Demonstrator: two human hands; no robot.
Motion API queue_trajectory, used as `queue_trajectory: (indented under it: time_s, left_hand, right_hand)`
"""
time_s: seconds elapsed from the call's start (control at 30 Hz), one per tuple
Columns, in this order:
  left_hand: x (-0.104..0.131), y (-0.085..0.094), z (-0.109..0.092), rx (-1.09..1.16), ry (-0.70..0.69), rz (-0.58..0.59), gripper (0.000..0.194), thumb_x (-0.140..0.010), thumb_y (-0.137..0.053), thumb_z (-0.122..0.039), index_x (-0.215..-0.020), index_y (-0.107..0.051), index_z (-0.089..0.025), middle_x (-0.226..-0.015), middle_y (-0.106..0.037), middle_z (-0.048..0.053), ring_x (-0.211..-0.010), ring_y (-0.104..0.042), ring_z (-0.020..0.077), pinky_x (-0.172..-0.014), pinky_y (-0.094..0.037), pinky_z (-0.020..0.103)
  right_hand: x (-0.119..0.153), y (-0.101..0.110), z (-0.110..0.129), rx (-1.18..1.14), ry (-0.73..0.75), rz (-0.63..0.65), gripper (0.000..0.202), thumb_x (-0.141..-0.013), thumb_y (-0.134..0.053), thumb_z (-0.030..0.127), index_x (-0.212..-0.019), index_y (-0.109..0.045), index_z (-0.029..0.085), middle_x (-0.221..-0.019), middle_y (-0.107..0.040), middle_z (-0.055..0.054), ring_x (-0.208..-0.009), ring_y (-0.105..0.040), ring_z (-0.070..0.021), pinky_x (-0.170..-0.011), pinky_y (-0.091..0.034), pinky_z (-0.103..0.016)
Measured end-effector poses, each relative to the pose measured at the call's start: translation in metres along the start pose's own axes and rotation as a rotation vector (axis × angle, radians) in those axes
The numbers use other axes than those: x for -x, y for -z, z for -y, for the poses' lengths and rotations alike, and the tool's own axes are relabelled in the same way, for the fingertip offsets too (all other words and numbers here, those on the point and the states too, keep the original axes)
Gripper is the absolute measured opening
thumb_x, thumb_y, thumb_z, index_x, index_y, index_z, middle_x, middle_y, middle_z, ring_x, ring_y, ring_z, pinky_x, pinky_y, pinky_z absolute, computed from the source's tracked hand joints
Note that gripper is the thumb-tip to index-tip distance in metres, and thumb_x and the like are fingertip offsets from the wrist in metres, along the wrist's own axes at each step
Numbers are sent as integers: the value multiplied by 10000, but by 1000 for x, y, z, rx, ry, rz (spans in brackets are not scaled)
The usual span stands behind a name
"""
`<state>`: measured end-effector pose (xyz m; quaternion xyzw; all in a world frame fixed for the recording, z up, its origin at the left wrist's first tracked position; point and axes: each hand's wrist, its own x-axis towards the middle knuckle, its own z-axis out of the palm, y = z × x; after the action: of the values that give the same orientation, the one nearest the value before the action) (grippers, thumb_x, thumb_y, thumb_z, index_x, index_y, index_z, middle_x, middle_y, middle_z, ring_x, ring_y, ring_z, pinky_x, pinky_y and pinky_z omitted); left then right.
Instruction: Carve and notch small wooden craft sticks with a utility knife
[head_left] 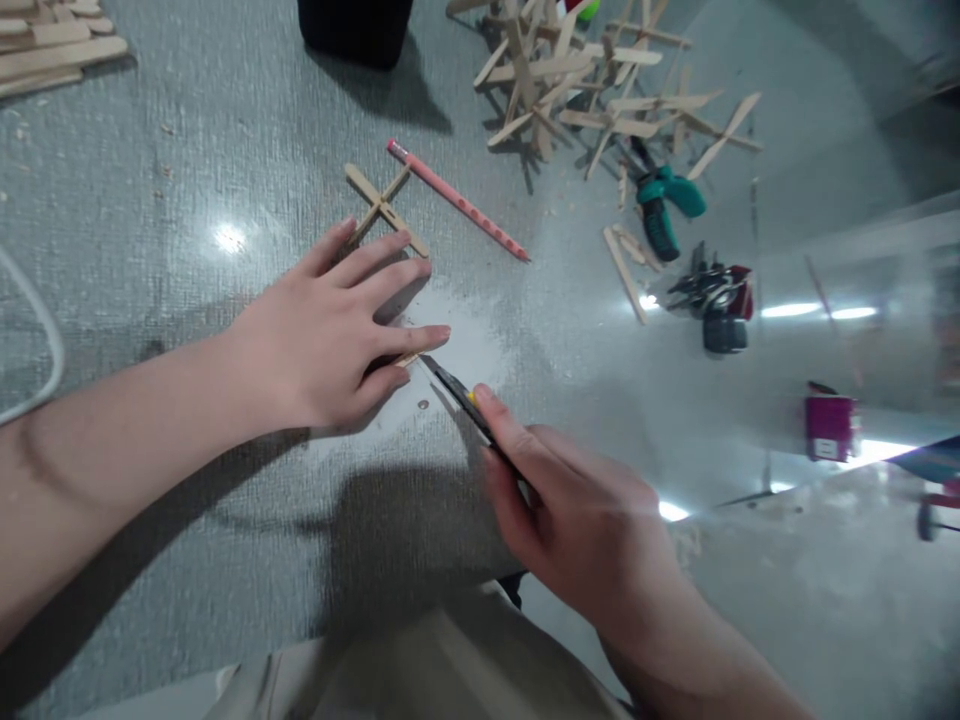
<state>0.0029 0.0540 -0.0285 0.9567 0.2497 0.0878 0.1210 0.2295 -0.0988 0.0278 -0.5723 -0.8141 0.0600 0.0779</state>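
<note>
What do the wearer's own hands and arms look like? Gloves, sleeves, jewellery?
Left hand and right hand: five-fingered, no gloves, rings or watch visible. No sleeve shows on the left forearm or right forearm; no clear markings on either.

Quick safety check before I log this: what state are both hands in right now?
Left hand: open, spread flat, a wooden stick showing between thumb and index finger.
Right hand: closed, holding a black utility knife, its tip at that stick.
</note>
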Motion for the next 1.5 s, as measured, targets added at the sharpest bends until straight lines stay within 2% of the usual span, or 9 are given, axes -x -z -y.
queue_trajectory:
  time_s: [0.3, 0.5, 0.67, 0.77, 0.9, 1.2, 1.5]
  left_hand:
    - [0, 1, -1, 53, 7, 11, 407, -1064, -449, -444, -1429, -619, -387, -1683, -379, -36, -1589, -261, 409, -1288, -144, 676]
    - [-1, 2, -2, 54, 9, 10, 415, -1072, -420, -442, -1424, -633, -380, -1681, -375, 10, -1585, -278, 410, -1278, -162, 686]
    - [-1, 2, -2, 21, 6, 12, 423, -1072, -419, -452, -1434, -623, -376, -1666, -400, 10, -1588, -270, 404, -1268, -182, 693]
    - [0, 3, -3, 8, 15, 11, 417, -1074, -419, -455, -1433, -618, -381, -1663, -408, -23, -1594, -252, 397, -1274, -170, 690]
    - [1, 4, -5, -24, 13, 0, 425, -1090, -377, -442, -1426, -630, -385, -1661, -404, -4, -1601, -244, 397, -1281, -163, 683]
    - [1, 3, -6, 6, 30, -11, 412, -1076, -420, -448, -1435, -609, -380, -1660, -426, -39, -1596, -252, 398, -1283, -145, 681]
    - [1, 3, -5, -26, 14, 12, 432, -1082, -405, -438, -1466, -586, -360, -1673, -400, 9, -1594, -265, 400, -1270, -203, 674]
  right_hand:
    - [-2, -1, 3, 18, 0, 38, 439, -1065, -485, 189, -1492, -560, 120, -702, -567, 48, -562, -537, -118, -537, -400, -279]
    - [-5, 0, 4, 21, 14, 55, 428, -1067, -459, 189, -1460, -592, 84, -677, -548, 44, -515, -522, -124, -503, -373, -298]
    - [-11, 7, 6, 71, 56, 69, 429, -1064, -430, 183, -1437, -614, 80, -651, -555, 40, -472, -511, -129, -484, -375, -300]
    - [-15, 13, 7, 77, 62, 109, 455, -1047, -413, 159, -1453, -600, 74, -661, -593, 27, -476, -550, -137, -472, -378, -299]
    - [-17, 16, 9, 66, 46, 102, 466, -1037, -427, 167, -1454, -598, 49, -644, -595, 22, -491, -580, -154, -481, -410, -303]
    - [-11, 9, 13, 91, 24, 102, 479, -1020, -427, 154, -1453, -614, 65, -669, -621, 12, -475, -570, -147, -453, -384, -307]
    - [1, -2, 3, 36, -7, 39, 459, -1061, -427, 211, -1474, -581, 81, -671, -598, 34, -528, -570, -133, -477, -406, -279]
